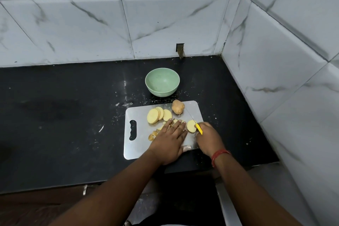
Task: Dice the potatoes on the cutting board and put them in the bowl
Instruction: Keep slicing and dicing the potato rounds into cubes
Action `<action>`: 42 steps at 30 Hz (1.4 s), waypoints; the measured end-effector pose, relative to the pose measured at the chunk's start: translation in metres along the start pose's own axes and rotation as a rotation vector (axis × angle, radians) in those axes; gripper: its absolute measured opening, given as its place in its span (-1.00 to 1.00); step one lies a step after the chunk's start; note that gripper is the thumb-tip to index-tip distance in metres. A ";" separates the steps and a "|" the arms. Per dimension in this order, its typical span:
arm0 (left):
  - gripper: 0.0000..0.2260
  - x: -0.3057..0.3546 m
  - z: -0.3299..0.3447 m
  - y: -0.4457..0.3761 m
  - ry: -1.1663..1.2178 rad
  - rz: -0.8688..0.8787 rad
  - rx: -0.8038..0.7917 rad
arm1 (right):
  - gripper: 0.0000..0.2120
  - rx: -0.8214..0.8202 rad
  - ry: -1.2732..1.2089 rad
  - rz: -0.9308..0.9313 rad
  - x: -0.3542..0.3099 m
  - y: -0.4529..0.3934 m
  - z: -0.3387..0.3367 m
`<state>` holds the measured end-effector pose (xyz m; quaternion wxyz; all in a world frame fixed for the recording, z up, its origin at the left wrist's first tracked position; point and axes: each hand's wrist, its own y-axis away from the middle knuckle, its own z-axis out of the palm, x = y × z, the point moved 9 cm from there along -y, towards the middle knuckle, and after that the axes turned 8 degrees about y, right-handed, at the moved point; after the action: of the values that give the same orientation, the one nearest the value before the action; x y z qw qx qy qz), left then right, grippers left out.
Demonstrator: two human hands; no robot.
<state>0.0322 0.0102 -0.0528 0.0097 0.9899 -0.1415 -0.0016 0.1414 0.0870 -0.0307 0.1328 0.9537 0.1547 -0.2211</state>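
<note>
Head view: a steel cutting board (139, 115) lies on a black countertop (64, 106) set into a corner of white marbled wall tiles (165, 24), with its handle slot toward the left. The left hand (169, 142) lies flat, fingers straight and close together, pressing down on a pile of potato pieces (176, 121) near the middle of the board; what lies under the palm is hidden. The right hand (209, 138) is curled around the yellow handle of a knife (199, 129), whose thin blade points away from the person toward the far right part of the board. A single round slice (191, 126) lies between the two hands, touching the knife handle. A row of overlapping potato slices (159, 114) rests on the far half of the board, and a whole unpeeled potato (178, 107) sits just beside them at the far edge. Brownish peel scraps (153, 135) lie left of the left hand. A pale green bowl (162, 81) stands on the countertop just beyond the board. A red thread band (219, 156) circles the right wrist.
</note>
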 end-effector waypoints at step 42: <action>-0.49 0.014 -0.028 -0.023 0.143 0.070 -0.148 | -0.63 -0.393 0.355 0.324 0.003 0.028 0.019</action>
<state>0.0519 0.0287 -0.0255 0.0929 0.9785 -0.1745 0.0588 0.1464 0.0560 -0.0433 0.3190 0.9457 0.0612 0.0071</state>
